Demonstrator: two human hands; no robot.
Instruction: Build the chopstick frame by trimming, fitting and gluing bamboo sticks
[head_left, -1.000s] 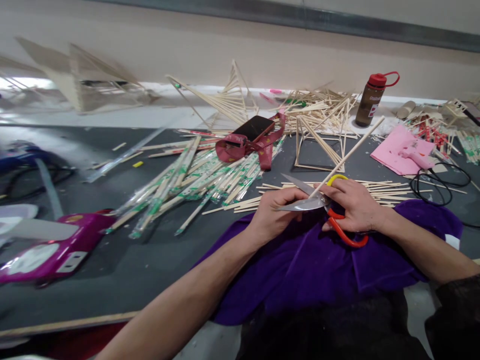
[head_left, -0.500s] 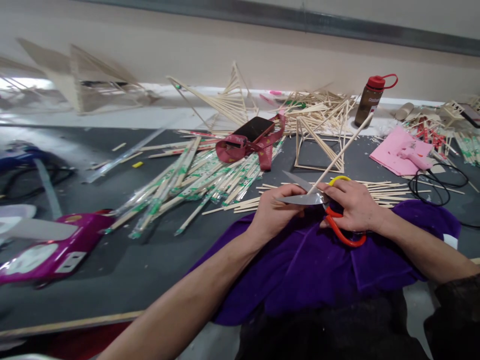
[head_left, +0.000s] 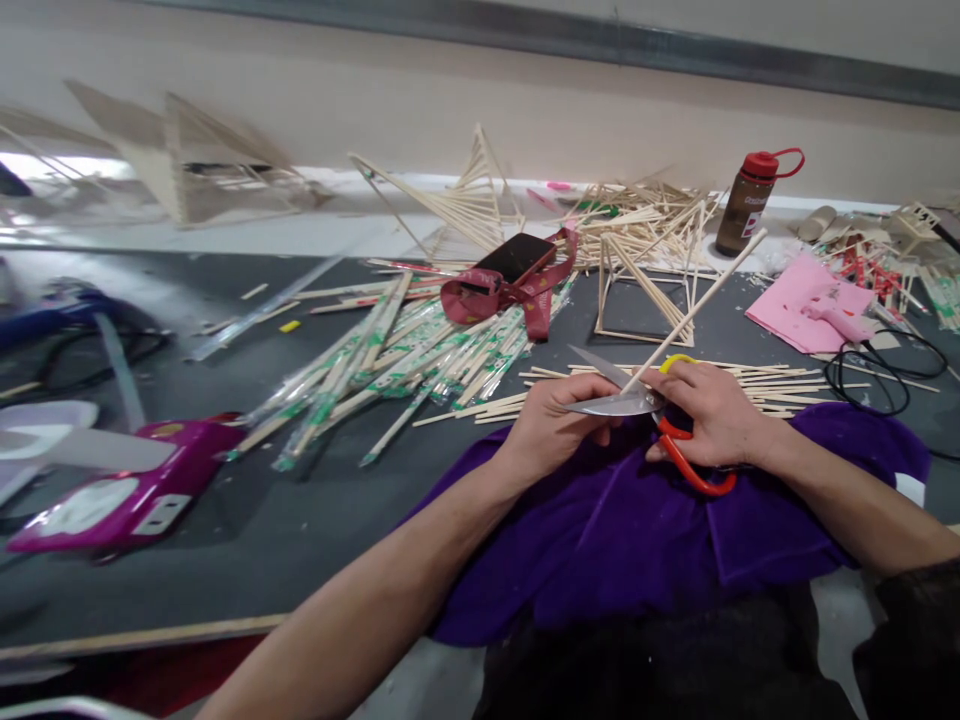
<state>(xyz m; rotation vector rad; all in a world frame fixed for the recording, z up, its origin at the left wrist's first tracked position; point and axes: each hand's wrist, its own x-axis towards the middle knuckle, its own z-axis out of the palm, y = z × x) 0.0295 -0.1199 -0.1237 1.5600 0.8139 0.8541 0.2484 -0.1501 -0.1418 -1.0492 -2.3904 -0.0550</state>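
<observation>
Dark table point(head_left: 300, 550), cluttered: wrapped sticks point(head_left: 420, 370) lie left of centre, loose sticks point(head_left: 487, 409) beyond the purple cloth point(head_left: 600, 540). Left hand point(head_left: 551, 425) appears to pinch one stick point(head_left: 694, 313) near its lower end, the contact partly hidden by a blade. Right hand point(head_left: 709, 410) grips the scissors point(head_left: 611, 404) by the handles, blades parted, stick between them. Assessment: no severed piece is visible at the blades; this cut is judged incomplete. Behind, one frame point(head_left: 645, 339) stands assembled; numerous sticks are untouched, many in wrappers.
</observation>
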